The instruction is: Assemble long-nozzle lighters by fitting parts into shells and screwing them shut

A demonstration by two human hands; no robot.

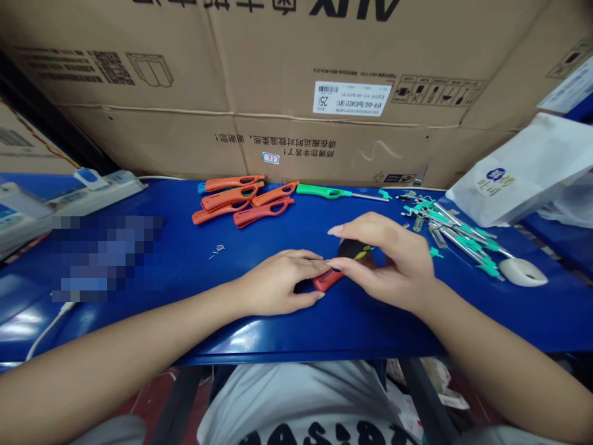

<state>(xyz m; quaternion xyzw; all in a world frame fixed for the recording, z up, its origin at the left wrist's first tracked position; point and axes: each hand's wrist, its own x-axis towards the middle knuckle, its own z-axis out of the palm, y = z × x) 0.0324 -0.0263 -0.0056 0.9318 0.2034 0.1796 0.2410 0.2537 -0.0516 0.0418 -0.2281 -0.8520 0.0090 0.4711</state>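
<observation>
My left hand (290, 278) lies low on the blue table, its fingers holding down a red lighter casing (327, 281). In my curved right hand (393, 259) is a short black-and-yellow handle, which looks like a screwdriver (353, 249); its tip is hidden near my left fingertips. My right thumb and index finger are on either side of that handle, just above the casing. Further back lie several orange and red lighter casings (231, 196). Beside them is a green lighter (319, 191) with a metal tube. Small loose screws (217, 250) lie left of my hands.
Several metal tubes with teal parts (463, 235) lie in a pile on the right, near a white rounded object (523, 272). A white bag (523, 173) stands behind them. A large cardboard box (278, 74) walls off the back. A power strip (92, 191) sits at left.
</observation>
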